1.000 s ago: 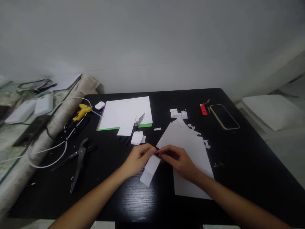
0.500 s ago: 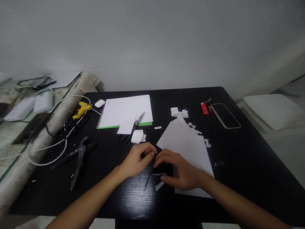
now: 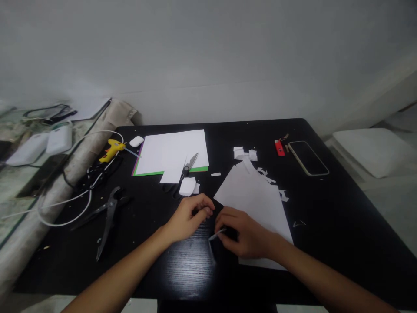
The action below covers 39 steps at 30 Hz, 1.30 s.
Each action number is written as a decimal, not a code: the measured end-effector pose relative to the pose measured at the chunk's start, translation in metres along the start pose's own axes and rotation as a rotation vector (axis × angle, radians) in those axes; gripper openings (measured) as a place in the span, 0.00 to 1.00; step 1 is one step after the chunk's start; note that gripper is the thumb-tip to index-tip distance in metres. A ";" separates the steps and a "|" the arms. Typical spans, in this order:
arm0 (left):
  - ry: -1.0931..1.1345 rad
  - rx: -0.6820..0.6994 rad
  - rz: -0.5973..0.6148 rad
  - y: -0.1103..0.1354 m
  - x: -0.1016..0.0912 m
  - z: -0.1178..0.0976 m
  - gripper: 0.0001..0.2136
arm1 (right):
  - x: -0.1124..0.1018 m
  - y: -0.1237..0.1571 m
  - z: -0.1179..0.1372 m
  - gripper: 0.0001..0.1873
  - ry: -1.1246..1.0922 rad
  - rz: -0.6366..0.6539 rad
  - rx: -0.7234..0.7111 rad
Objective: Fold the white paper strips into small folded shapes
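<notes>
My right hand [image 3: 246, 232] pinches a thin, bent paper strip [image 3: 214, 236] between thumb and fingers, just above the black table. One end of the strip hangs down, blurred. My left hand [image 3: 187, 219] is beside it, its fingers curled in and thumb pressed against them; whatever it holds, if anything, is hidden. A large white paper sheet [image 3: 257, 195] lies partly beneath my right hand and forearm. Past my left hand is a small folded white paper [image 3: 188, 186], lying over the handle of black scissors [image 3: 192, 163].
A stack of white and coloured paper [image 3: 172, 148] lies at the back. On the left are a yellow glue gun [image 3: 113, 150], large pliers-like shears [image 3: 110, 206] and a white cable [image 3: 87, 204]. Paper scraps [image 3: 265, 175], a red lighter [image 3: 279, 148] and a phone [image 3: 308, 158] are on the right.
My right hand has closed its fingers on the bent paper strip and lifted it from the table. My left hand has hardly moved.
</notes>
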<state>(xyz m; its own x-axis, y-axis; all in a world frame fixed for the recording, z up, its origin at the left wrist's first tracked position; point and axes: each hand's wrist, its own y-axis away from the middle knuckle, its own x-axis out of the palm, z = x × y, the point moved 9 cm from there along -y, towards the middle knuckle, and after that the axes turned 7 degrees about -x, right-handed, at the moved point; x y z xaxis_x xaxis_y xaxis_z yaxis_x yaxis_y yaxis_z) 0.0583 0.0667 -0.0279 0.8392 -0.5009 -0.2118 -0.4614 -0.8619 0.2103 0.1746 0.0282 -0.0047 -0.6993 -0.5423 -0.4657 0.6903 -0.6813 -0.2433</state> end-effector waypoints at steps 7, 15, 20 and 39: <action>0.053 -0.008 -0.039 -0.002 -0.007 -0.002 0.13 | -0.033 0.004 -0.024 0.03 -0.217 -0.404 0.163; 0.119 0.009 0.006 -0.002 -0.003 -0.010 0.11 | -0.041 0.012 -0.045 0.03 -0.408 -0.574 0.249; 0.137 0.025 0.015 0.001 0.000 -0.005 0.13 | -0.041 0.012 -0.048 0.06 -0.430 -0.597 0.263; -0.086 0.145 -0.184 0.003 -0.015 -0.007 0.12 | -0.035 0.014 -0.048 0.10 -0.451 -0.570 0.350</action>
<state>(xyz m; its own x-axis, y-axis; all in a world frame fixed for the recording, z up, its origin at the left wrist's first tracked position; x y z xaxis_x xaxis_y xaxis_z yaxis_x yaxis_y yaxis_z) 0.0460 0.0724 -0.0169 0.8879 -0.3343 -0.3160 -0.3450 -0.9383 0.0234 0.2173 0.0615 -0.0331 -0.9856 -0.1599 0.0558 0.1587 -0.9870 -0.0249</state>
